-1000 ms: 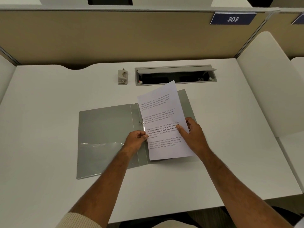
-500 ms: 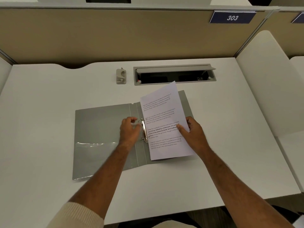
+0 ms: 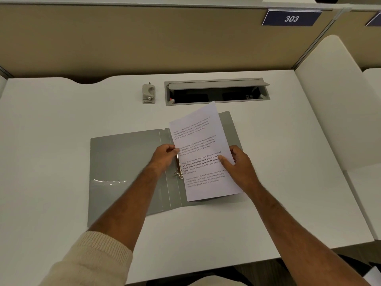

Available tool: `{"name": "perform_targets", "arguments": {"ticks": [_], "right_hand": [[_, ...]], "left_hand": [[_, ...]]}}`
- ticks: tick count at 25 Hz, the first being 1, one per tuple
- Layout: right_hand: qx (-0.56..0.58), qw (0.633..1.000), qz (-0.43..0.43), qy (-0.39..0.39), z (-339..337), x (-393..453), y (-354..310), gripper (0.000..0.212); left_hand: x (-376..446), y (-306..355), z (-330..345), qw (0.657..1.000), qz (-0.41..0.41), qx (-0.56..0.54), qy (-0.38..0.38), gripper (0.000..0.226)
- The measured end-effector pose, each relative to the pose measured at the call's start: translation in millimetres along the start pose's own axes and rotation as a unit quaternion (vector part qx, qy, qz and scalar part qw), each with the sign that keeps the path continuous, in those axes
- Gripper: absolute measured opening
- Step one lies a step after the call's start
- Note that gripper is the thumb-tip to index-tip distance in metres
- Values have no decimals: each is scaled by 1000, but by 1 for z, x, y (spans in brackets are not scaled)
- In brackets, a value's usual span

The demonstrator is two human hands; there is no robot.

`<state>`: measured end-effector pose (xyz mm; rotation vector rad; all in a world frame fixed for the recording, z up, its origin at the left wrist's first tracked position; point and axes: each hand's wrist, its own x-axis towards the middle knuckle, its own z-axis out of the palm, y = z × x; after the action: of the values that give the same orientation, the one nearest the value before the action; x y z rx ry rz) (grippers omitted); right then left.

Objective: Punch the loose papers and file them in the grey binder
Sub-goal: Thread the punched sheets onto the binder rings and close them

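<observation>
- Left hand [image 3: 165, 156] pinches the sheet's [image 3: 204, 153] left edge at the ring clip [image 3: 179, 168]; right hand [image 3: 240, 165] grips its 3 o'clock edge.
- Sheet lies skewed over the open grey binder [image 3: 127, 162] on the desk [image 3: 51, 124].
- Risk: holes miss the rings, edge tears.
- Punch [image 3: 148, 93] at 12 o'clock.
- Plate [image 3: 291, 18] reads "303".

Left grip [image 3: 165, 154] and right grip [image 3: 240, 162] pinching

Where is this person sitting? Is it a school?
Probably a study carrel in a library or reading room. A beige divider wall carries a seat number sign reading 303, and the white desk has a built-in socket box.
</observation>
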<state>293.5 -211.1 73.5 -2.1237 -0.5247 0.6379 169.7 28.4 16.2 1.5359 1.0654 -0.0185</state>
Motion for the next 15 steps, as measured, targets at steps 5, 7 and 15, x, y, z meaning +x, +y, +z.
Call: {"name": "perform_targets", "arguments": {"ticks": [5, 7, 15], "right_hand": [[2, 1000, 15, -1, 0, 3, 6, 27], [-3, 1000, 24, -3, 0, 4, 8, 28], [-11, 999, 38, -1, 1, 10, 14, 30]], "left_hand": [[6, -3, 3, 1000, 6, -23, 14, 10], [7, -4, 3, 999, 7, -35, 10, 6], [12, 2, -3, 999, -14, -31, -16, 21]]}}
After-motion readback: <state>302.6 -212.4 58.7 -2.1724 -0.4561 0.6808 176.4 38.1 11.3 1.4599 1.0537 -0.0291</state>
